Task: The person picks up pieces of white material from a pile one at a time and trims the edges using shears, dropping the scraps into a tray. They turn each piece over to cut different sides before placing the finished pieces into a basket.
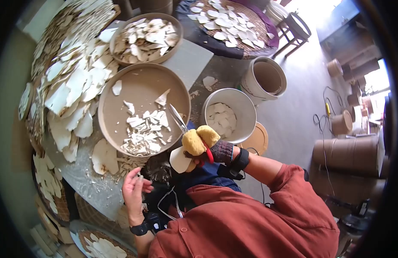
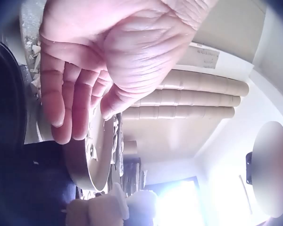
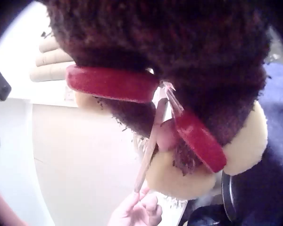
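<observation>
My right hand, in a dark knitted glove, grips a pair of scissors with red handles. Yellow spongy pads sit about its fingers. At the same hand a flat white piece is held; the right wrist view shows it edge-on between the handles. My bare left hand hovers at the table edge with loosely bent fingers, nothing visible in them. Beyond both hands, a round shallow tray contains white scraps, and the scissor blades point over its right rim.
Large white flakes pile up along the table's left. Behind the tray stands another round tray of broken pieces. A white bucket with flat pieces and a second bucket stand on the floor at right. A stool is farther back.
</observation>
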Demonstrator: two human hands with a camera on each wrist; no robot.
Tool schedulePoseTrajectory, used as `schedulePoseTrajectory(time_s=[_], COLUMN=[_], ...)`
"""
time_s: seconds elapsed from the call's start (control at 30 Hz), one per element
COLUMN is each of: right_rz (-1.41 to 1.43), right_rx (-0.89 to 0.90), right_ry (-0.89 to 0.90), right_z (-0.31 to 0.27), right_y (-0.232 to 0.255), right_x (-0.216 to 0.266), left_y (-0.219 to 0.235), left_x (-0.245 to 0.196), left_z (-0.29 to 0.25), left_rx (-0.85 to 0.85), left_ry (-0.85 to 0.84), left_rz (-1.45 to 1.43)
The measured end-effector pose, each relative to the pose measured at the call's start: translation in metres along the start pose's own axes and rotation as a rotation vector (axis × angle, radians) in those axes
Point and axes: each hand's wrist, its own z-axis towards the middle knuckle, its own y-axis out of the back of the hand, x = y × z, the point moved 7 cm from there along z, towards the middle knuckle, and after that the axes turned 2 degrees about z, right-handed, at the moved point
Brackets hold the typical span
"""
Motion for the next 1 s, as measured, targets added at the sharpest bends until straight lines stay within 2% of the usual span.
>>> schedulePoseTrajectory(time_s=[0.07, 0.1, 0.17, 0.23, 0.3, 0.37, 0.4, 0.43, 0.47, 0.53, 0.57, 0.6, 0.63, 0.73, 0.8, 0.83, 0.9, 0.97, 1.0], right_rz=[-0.140, -0.328, -0.541, -0.259, -0.049, 0.114, -0.531, -1.169, -1.210, -1.645, -0.946, -0.622, -0.455, -0.195, -0.034, 0.050, 0.221, 0.392, 0.415], right_rx=[-0.056, -0.057, -0.072, -0.298, -0.283, -0.475, -0.578, -0.804, -0.813, -0.817, -0.919, -0.930, -0.794, -0.527, -0.344, -0.257, -0.120, -0.055, -0.011], right_ry=[0.086, 0.335, 0.575, 0.217, 0.179, 0.289, 0.377, 0.422, 0.500, 0.445, 0.434, 0.500, 0.494, 0.420, 0.317, 0.241, 0.076, -0.116, -0.182], right_z=[-0.008, -0.015, -0.025, -0.042, -0.066, -0.089, -0.101, -0.118, -0.128, -0.132, -0.138, -0.137, -0.130, -0.098, -0.071, -0.058, -0.029, 0.000, 0.013], right_y=[0.010, 0.010, 0.017, 0.045, 0.083, 0.174, 0.183, 0.189, 0.180, 0.180, 0.197, 0.224, 0.227, 0.151, 0.063, 0.018, -0.064, -0.107, -0.112], right_x=[0.004, 0.016, 0.021, 0.017, 0.005, -0.032, -0.008, 0.015, 0.041, 0.058, 0.056, 0.047, 0.054, 0.068, 0.067, 0.064, 0.046, 0.012, -0.006], left_y=[0.004, 0.007, 0.007, 0.014, 0.030, 0.059, 0.073, 0.088, 0.103, 0.131, 0.146, 0.164, 0.175, 0.175, 0.169, 0.164, 0.146, 0.165, 0.173], left_x=[0.003, 0.004, -0.001, -0.001, 0.003, 0.007, 0.008, 0.008, 0.008, 0.010, 0.014, 0.019, 0.018, 0.004, -0.002, 0.000, -0.025, -0.004, 0.006], left_z=[0.007, 0.004, 0.002, 0.003, 0.009, 0.011, 0.009, 0.013, 0.014, 0.016, 0.018, 0.022, 0.024, 0.035, 0.052, 0.059, 0.051, 0.062, 0.065], left_rx=[-0.031, -0.051, -0.079, -0.107, -0.133, -0.234, -0.326, -0.424, -0.495, -0.624, -0.678, -0.749, -0.803, -0.887, -0.863, -0.848, -0.900, -0.779, -0.715], left_ry=[-0.017, -0.016, -0.021, -0.044, -0.076, -0.121, -0.105, -0.093, -0.111, -0.164, -0.190, -0.243, -0.290, -0.344, -0.374, -0.316, -0.365, -0.235, -0.172], left_rz=[-0.013, -0.014, 0.004, 0.020, -0.011, -0.019, -0.020, -0.023, -0.006, 0.043, 0.073, 0.257, 0.443, 0.611, 0.728, 0.797, 1.033, 0.653, 0.464])
